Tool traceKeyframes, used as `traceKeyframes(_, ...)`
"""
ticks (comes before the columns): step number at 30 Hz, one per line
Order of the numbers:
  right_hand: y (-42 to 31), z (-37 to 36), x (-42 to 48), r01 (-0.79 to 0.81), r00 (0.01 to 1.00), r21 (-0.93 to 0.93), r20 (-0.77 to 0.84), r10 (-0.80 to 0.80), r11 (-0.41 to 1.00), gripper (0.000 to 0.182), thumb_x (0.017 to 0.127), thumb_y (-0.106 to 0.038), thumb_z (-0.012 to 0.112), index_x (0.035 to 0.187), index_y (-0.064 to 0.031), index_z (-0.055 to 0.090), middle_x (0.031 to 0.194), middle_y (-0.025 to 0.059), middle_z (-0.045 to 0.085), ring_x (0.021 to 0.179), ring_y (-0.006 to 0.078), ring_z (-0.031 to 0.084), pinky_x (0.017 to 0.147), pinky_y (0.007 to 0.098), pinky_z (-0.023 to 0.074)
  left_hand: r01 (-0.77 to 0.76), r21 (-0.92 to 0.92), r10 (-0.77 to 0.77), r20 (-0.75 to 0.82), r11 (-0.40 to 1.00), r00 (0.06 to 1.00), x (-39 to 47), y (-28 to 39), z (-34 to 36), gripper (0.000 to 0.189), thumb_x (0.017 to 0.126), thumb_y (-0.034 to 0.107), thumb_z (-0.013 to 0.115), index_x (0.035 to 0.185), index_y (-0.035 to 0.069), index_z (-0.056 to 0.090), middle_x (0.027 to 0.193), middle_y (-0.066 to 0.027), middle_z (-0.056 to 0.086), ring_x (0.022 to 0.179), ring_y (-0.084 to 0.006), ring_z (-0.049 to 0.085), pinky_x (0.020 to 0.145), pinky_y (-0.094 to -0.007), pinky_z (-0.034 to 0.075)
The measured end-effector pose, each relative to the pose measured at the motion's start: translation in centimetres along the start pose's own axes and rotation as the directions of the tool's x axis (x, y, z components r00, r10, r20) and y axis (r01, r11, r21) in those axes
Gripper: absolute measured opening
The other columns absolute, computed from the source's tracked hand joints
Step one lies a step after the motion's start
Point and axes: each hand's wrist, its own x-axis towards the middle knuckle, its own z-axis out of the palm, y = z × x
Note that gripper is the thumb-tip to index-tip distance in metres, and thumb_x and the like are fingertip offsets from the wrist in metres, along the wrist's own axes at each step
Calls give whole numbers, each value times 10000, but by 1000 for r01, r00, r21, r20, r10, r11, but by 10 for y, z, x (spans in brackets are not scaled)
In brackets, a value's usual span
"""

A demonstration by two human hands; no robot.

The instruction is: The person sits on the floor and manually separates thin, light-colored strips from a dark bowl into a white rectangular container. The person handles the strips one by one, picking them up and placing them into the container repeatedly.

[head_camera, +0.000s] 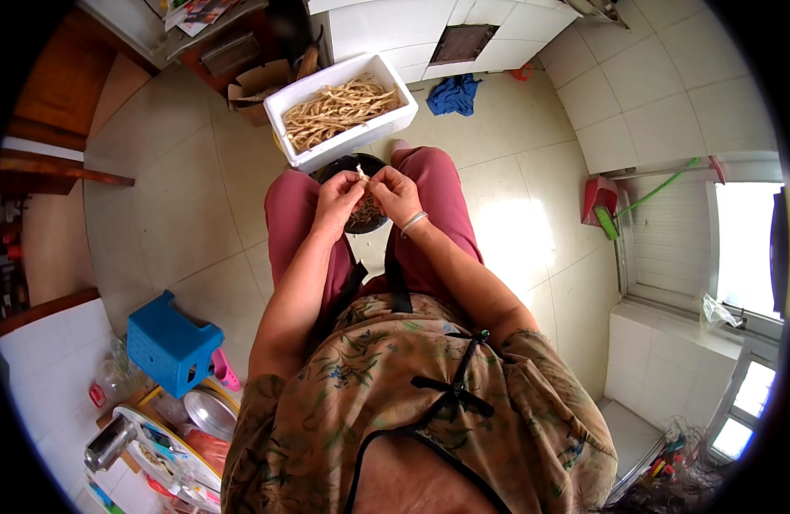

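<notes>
Between my knees, my left hand (341,199) and my right hand (395,196) meet over a round black basin (370,226). The fingers of both pinch a small pale piece of dried plant, perhaps a pod (361,172); its lower part is hidden by the fingertips. A bracelet circles my right wrist. Small light brown bits lie in the basin, partly covered by my hands. Just beyond it, a white foam box (318,155) holds a heap of long, dry, tan pods or strips (340,110).
A cardboard box (257,109) stands left of the foam box, a blue cloth (454,95) lies to its right. At left is a blue plastic stool (170,347); at right, a red dustpan (597,196) and green broom (605,221). A few pale bits lie on the floor below the basin.
</notes>
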Motion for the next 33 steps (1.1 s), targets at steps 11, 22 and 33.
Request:
traceKeyframes(11, -16, -4, 3, -243, 968, 357, 153, 201, 902, 106, 929, -161, 565, 875, -70, 561, 707, -1, 582, 516, 61, 468, 436, 197, 335, 33, -262, -10, 90, 965, 996, 0, 2, -4, 63, 913, 125, 614, 903, 63, 613, 779, -1, 600, 637, -68, 519, 557, -203, 412)
traceKeyframes(22, -8, -11, 5, -396, 907, 359, 296, 299, 845, 124, 939, -176, 568, 870, -73, 567, 677, 15, 550, 504, 83, 436, 439, 212, 305, 46, -220, -37, 48, 974, 998, 0, 2, 0, 63, 903, 119, 553, 869, 76, 586, 762, 5, 579, 626, -75, 515, 547, -213, 400)
traceKeyframes(33, -10, -9, 3, -385, 911, 340, 290, 293, 858, 119, 920, -193, 617, 901, -78, 593, 789, 13, 627, 594, 77, 534, 529, 199, 395, 98, -317, -100, 11, 943, 995, 7, -8, -7, 93, 904, 167, 541, 874, 90, 585, 761, 15, 572, 651, -82, 507, 589, -222, 396)
